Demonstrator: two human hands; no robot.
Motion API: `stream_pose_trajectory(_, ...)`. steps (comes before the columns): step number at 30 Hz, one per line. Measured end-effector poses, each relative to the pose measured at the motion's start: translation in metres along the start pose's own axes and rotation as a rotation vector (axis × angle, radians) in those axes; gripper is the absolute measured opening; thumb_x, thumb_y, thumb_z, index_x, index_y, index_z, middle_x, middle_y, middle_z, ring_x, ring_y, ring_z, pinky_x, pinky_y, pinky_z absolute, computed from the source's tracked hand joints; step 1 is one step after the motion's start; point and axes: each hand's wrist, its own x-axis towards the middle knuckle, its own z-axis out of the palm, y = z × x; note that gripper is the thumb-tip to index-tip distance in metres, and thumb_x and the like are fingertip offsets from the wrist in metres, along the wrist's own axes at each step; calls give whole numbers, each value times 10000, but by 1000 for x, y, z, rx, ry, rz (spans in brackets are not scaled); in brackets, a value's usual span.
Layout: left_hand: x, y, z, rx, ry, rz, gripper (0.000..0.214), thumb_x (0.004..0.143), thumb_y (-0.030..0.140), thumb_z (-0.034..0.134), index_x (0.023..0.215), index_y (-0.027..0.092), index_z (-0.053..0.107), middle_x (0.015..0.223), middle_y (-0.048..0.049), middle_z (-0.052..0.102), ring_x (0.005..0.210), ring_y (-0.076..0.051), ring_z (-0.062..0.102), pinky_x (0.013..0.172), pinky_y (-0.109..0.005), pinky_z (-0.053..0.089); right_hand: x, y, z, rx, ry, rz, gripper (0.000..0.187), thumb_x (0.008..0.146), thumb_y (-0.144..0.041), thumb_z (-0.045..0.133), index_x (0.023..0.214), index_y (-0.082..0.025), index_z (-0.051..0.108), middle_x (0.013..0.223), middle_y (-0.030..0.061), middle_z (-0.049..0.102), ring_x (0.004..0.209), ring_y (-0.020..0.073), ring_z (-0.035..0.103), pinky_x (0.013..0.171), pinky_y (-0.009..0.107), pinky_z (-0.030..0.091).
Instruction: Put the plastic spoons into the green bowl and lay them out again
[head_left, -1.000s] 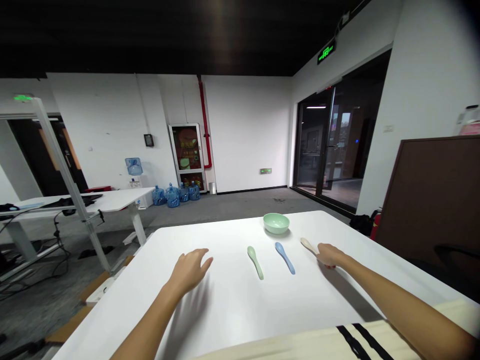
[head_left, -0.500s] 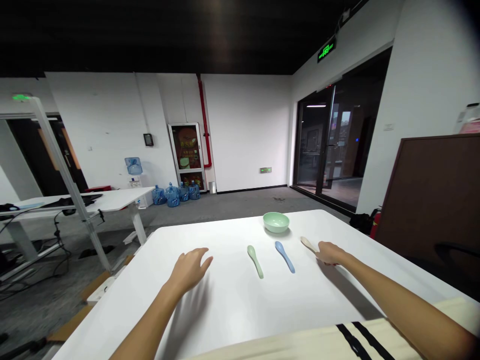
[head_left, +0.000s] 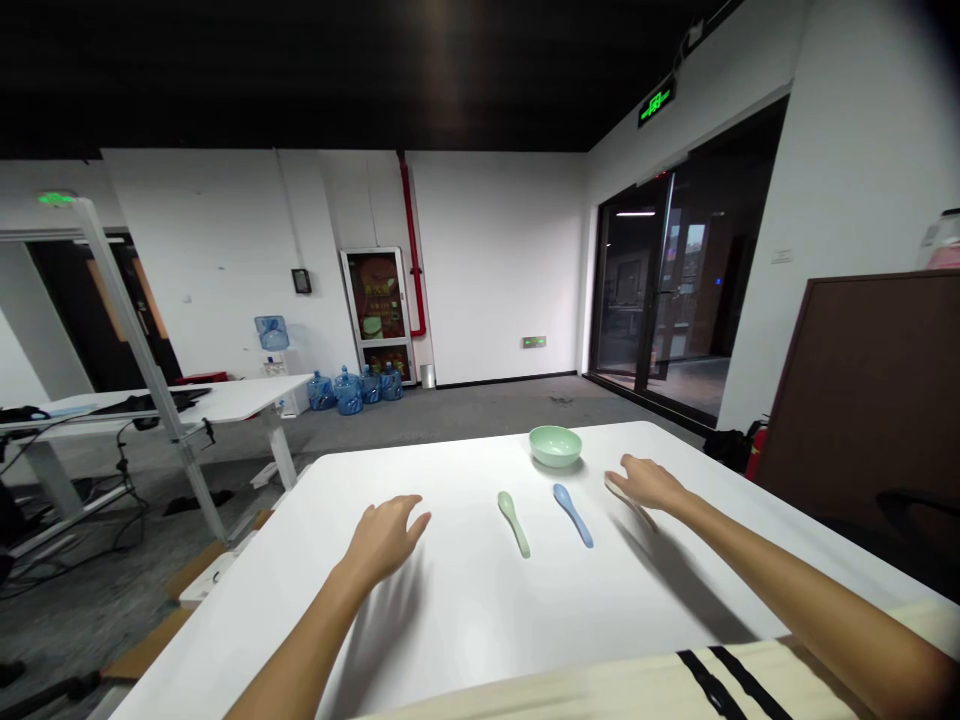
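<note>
The grip of the right hand (head_left: 646, 484) cannot be told: the hand hangs low over the beige spoon (head_left: 639, 511) with its fingers (head_left: 627, 466) stretched forward and a little spread, and whether any of them pinch the spoon is hidden beneath the palm. The spoon lies slantwise under the hand, its thin handle showing behind the wrist side, on or just above the white worktop (head_left: 465, 620).

The left hand (head_left: 386, 535) rests palm down on the worktop, well apart from the spoons, its grip open and holding nothing.

Between the two hands lie a green spoon (head_left: 514, 522) and a blue spoon (head_left: 573, 514), side by side and apart, both angled the same way. A pale green bowl (head_left: 555, 445) stands upright beyond them, near the fingertips of the right hand.

Further off are a second white desk (head_left: 225, 395), blue water bottles (head_left: 349, 388) on the floor by the wall, and a dark brown board (head_left: 862, 390) at the right.
</note>
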Motion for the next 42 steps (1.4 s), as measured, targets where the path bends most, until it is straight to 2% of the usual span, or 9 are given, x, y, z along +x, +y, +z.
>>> stream_pose_trajectory(4, 0, 1, 0, -1, 7, 6, 504, 946, 491, 352, 1304, 220, 580, 1365, -75, 603, 1240, -258, 561, 1014, -407, 418, -9, -24, -15, 69, 101, -123, 640, 911, -592, 366, 1336, -129, 489, 1310, 211, 581, 1182, 325, 564, 899, 404, 439)
stream_pose_trajectory(8, -1, 1, 0, 8, 15, 10, 511, 946, 490, 344, 1310, 216, 577, 1366, -75, 602, 1238, -263, 562, 1022, -423, 413, -24, -45, -10, 85, 174, -209, 699, 922, -626, 296, 1437, -166, 406, 1498, 171, 419, 1360, 318, 412, 1030, 442, 378)
stream_pose_trajectory(12, -1, 1, 0, 11, 15, 11, 508, 944, 497, 343, 1301, 229, 585, 1356, -71, 610, 1224, -263, 573, 1017, -414, 418, -39, -54, 11, 73, 129, -246, 736, 926, -627, 273, 1505, -173, 315, 1557, 161, 325, 1438, 303, 290, 1067, 471, 352)
stream_pose_trajectory(17, 0, 3, 0, 18, 14, 1, 526, 949, 497, 320, 1312, 213, 575, 1373, -77, 596, 1242, -259, 560, 1030, -418, 411, -47, -53, 23, 43, 56, -281, 752, 926, -625, 273, 1532, -180, 261, 1570, 151, 302, 1458, 307, 239, 1087, 500, 324)
stream_pose_trajectory(25, -1, 3, -1, -3, 4, 2, 524, 946, 505, 334, 1307, 214, 578, 1373, -82, 595, 1248, -255, 555, 1032, -417, 412, -48, -50, 23, 67, 25, -298, 730, 931, -583, 326, 1525, -161, 279, 1561, 159, 320, 1442, 311, 277, 1107, 457, 307)
stream_pose_trajectory(35, -1, 4, -1, 9, 5, 1, 521, 948, 496, 332, 1308, 211, 577, 1371, -78, 597, 1248, -254, 556, 1025, -407, 416, -53, -52, 16, 95, 28, -329, 720, 931, -601, 310, 1496, -155, 336, 1524, 148, 393, 1424, 309, 317, 1112, 426, 299)
stream_pose_trajectory(42, -2, 4, -2, 5, -2, -2, 519, 945, 498, 329, 1306, 220, 579, 1373, -77, 596, 1250, -256, 553, 1024, -403, 415, -47, -48, 16, 134, 58, -328, 676, 934, -579, 344, 1467, -166, 387, 1504, 135, 427, 1346, 300, 425, 1078, 397, 338)
